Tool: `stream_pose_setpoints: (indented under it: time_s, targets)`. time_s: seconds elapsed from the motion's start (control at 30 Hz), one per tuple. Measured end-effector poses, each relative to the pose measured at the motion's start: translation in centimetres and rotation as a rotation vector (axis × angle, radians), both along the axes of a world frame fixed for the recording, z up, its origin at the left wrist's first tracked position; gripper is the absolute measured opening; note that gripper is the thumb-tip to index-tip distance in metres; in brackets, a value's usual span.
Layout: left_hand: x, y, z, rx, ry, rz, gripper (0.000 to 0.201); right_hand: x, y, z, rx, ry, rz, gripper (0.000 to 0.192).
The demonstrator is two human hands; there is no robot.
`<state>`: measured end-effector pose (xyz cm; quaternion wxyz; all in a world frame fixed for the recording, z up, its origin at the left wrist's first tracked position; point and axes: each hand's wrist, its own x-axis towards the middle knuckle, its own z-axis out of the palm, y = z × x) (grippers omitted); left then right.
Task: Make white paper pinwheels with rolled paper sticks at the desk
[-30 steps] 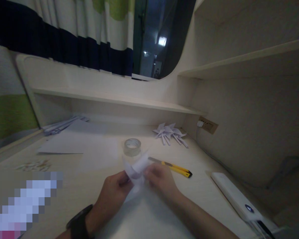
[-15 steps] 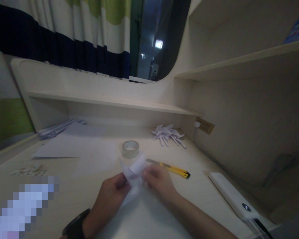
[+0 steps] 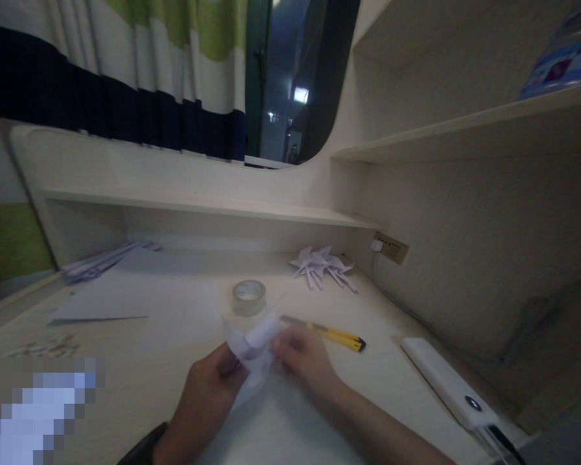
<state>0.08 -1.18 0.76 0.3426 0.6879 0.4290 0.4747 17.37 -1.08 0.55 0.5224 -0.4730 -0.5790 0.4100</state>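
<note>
A folded white paper piece [image 3: 252, 342], partly blurred, is held between both hands above the desk. My left hand [image 3: 208, 384] pinches its lower left side. Closed on its right side are the thumb and fingers of my right hand [image 3: 303, 355]. A roll of clear tape [image 3: 248, 297] lies just behind the paper. Right of that, a yellow utility knife [image 3: 336, 336] rests with its blade toward the paper. Several paper pinwheels [image 3: 319, 261] lie in a pile farther back.
White paper sheets [image 3: 121, 284] and rolled paper strips [image 3: 106, 260] lie at the back left. Small pale bits [image 3: 46, 347] are scattered at the left. A white device [image 3: 448, 381] with a cable sits at the right. The wall socket [image 3: 391, 247] holds a plug.
The camera view has shifted slightly, moving the desk things a little left and down in the picture. Both hands keep hold of the paper, with only slight movement.
</note>
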Motion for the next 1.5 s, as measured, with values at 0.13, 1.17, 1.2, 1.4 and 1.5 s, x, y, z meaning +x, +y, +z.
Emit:
stream_pose_setpoints:
  time_s: [0.13, 1.17, 1.2, 1.4, 1.5]
  targets:
    - [0.0, 0.0, -0.1, -0.018, 0.025, -0.01, 0.019, 0.0, 0.2, -0.3, -0.019, 0.042, 0.001, 0.034]
    - [-0.4, 0.3, -1.0, -0.098, 0.047, -0.056, 0.025, 0.1, 0.3, -0.7, 0.012, -0.054, -0.024, 0.022]
    - [-0.4, 0.3, -1.1, -0.099, 0.054, -0.055, 0.024, 0.1, 0.3, -0.7, 0.014, -0.062, -0.027, 0.021]
    - [-0.5, 0.5, -1.4, -0.063, 0.113, -0.031, 0.021, 0.0, -0.1, -0.9, 0.189, -0.27, -0.104, 0.016]
    - [-0.4, 0.4, -1.3, -0.027, 0.167, -0.015, 0.017, -0.1, -0.3, -0.8, 0.201, -0.324, -0.099, 0.016]
